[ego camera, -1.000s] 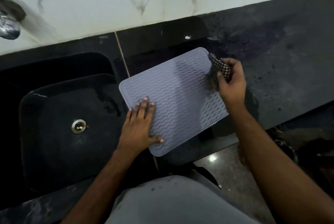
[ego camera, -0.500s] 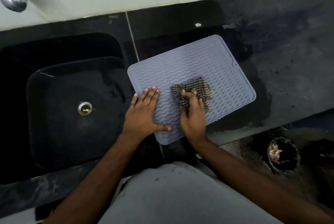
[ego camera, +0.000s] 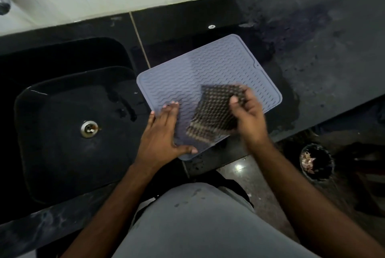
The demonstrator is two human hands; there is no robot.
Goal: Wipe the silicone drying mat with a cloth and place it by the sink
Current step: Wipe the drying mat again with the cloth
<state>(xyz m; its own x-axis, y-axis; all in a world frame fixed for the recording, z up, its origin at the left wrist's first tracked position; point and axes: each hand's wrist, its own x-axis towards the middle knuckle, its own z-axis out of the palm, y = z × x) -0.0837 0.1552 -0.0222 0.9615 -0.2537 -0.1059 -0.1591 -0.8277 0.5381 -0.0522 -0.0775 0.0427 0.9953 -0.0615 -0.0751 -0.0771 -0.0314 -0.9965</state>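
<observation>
Wiping underway, not judged finished: left hand (ego camera: 164, 130) flat, fingers straight, pinning the mat (ego camera: 208, 82) on the table (ego camera: 312, 53) just beside the sink (ego camera: 68, 124), right hand (ego camera: 248, 111) gripping the motion-blurred cloth (ego camera: 214, 114) over it; final placement remains.

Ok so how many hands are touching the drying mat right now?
2. The left hand presses flat on the mat at its near-left corner beside the sink; the right hand holds the checked cloth over the mat's near-right part, so its contact is through the cloth.
</observation>
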